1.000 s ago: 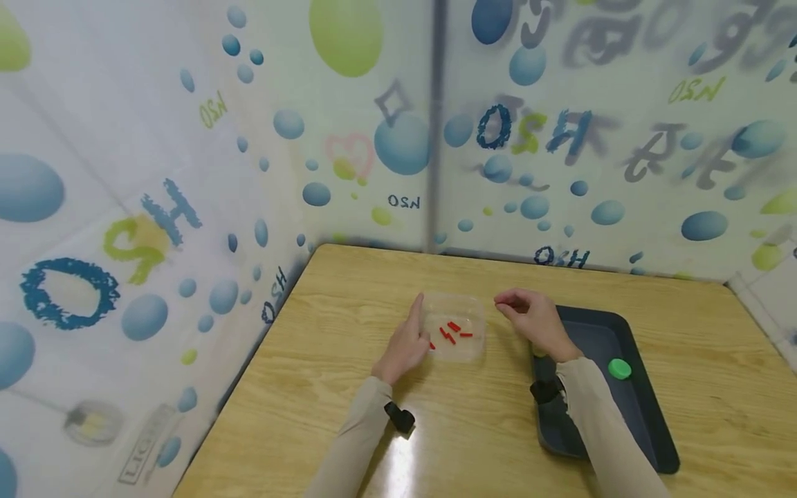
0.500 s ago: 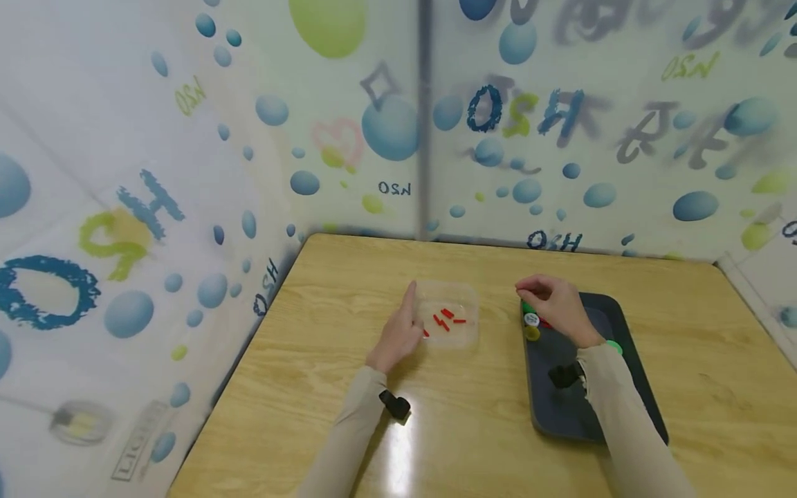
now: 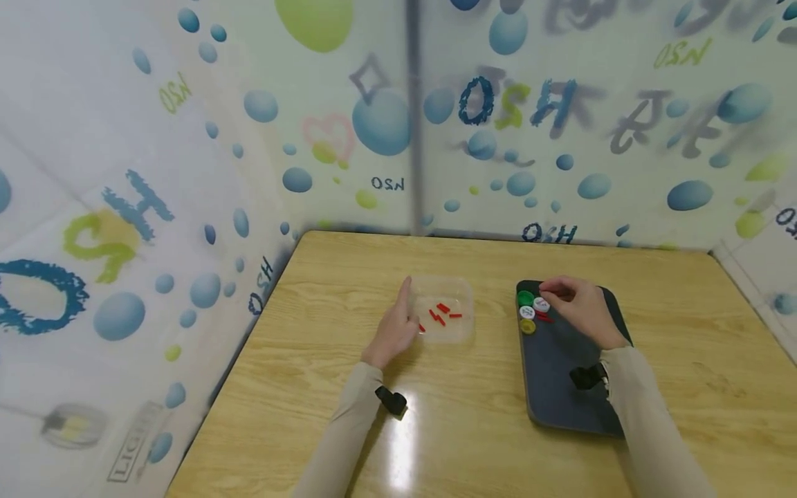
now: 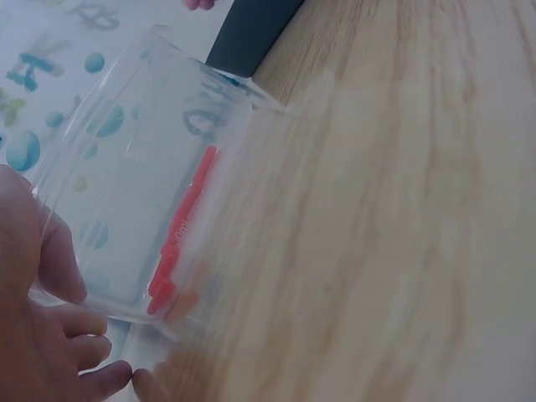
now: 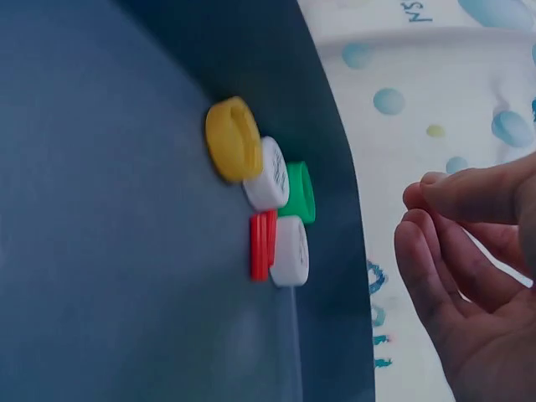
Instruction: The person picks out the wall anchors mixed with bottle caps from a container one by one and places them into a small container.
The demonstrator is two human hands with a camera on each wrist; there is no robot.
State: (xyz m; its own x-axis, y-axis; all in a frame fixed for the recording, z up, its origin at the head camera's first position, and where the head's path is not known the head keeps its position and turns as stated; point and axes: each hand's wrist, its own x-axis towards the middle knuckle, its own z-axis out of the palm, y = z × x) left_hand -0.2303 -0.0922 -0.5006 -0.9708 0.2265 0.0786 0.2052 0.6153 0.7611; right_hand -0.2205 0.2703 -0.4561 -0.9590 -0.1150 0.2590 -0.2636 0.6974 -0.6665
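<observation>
At the left side of a clear plastic box [image 3: 459, 333], my left hand [image 3: 396, 330] holds the wall, its index finger straight along the edge. Several short red sticks [image 3: 443, 308] lie in the box. My right hand [image 3: 585, 309] is over the far end of a dark tray [image 3: 560, 387], thumb and fingertips together. Whether something small is between them is hidden. Below those fingers sit a green cap [image 5: 300, 194], two white caps, one nearer the corner [image 5: 290, 251], and a yellow cap [image 5: 234, 140]. A few red sticks [image 5: 262, 244] lie beside the white cap.
The wooden table [image 3: 349, 277] meets a printed wall [image 3: 336, 194] at the back and left. Bare wood lies between box and tray. My right forearm [image 3: 647, 408] covers the tray's right side.
My right hand has moved right, from beside the box to over the tray's far end, uncovering the caps there. The left hand stays at the box. The head view has shifted slightly.
</observation>
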